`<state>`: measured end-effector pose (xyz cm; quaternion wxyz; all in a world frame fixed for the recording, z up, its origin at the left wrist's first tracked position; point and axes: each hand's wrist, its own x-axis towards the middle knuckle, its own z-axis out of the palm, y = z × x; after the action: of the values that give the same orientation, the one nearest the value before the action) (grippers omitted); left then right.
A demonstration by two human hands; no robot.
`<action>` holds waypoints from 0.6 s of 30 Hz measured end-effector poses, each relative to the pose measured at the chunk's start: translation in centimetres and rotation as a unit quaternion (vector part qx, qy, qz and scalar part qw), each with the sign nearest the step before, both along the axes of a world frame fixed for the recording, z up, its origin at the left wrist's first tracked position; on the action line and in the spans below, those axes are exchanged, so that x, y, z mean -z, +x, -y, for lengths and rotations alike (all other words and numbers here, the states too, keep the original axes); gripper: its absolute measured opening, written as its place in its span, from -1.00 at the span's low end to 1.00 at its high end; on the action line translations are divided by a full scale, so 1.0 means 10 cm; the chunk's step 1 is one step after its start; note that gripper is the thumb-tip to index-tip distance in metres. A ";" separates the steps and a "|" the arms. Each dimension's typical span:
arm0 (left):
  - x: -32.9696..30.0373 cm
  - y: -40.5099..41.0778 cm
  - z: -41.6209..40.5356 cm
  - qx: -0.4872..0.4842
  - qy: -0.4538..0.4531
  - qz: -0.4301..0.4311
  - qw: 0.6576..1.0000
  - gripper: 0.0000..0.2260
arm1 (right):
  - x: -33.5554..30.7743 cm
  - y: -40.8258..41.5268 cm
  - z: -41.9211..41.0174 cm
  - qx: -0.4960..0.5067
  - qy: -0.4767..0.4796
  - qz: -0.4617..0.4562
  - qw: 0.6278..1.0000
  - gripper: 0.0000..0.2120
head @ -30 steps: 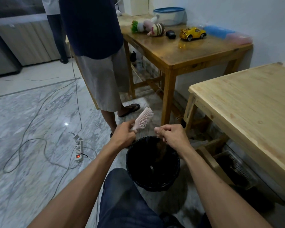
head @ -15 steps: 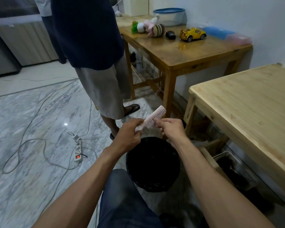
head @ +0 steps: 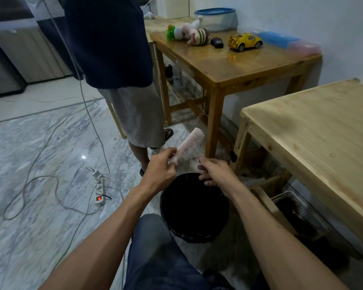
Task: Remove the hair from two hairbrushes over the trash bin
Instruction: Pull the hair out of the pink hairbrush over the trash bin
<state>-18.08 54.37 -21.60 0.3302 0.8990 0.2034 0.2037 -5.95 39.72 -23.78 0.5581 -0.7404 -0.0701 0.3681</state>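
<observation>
While left grip [head: 160, 168] clasps pink hairbrush [head: 190, 143], right grip [head: 215, 171] pinches wispy hair [head: 192, 159].

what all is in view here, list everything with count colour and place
hairbrush: 1, pink, held above bin
bin: 1, black, floor between the arms
tables: 2, wood, right and far right
toy car: 1, yellow, far table
plush toys: a few, mixed, far table
tub: 1, clear with blue lid, far table
power strip: 1, white, floor left
basket: 1, white, under near table
bystander: 1, dark top, behind bin
left hand: grips brush handle
right hand: pinched over bin
</observation>
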 end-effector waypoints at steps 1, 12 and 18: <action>0.00 0.00 0.02 0.012 -0.004 -0.001 1.000 -0.69 | -0.01 0.00 -0.02 -0.001 0.032 -0.005 0.999 -0.63; -0.06 -0.04 -0.08 -0.058 -0.049 0.028 0.997 -0.72 | 0.22 0.08 0.16 0.004 -0.058 0.093 0.994 -0.82; -0.03 -0.02 -0.09 -0.045 -0.032 -0.007 0.998 -0.68 | 0.34 0.06 0.16 -0.122 -0.123 0.111 0.979 -0.64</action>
<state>-18.31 55.31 -21.29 0.3478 0.8794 0.2521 0.2054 -5.36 38.13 -27.14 0.4019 -0.8256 -0.1756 0.3551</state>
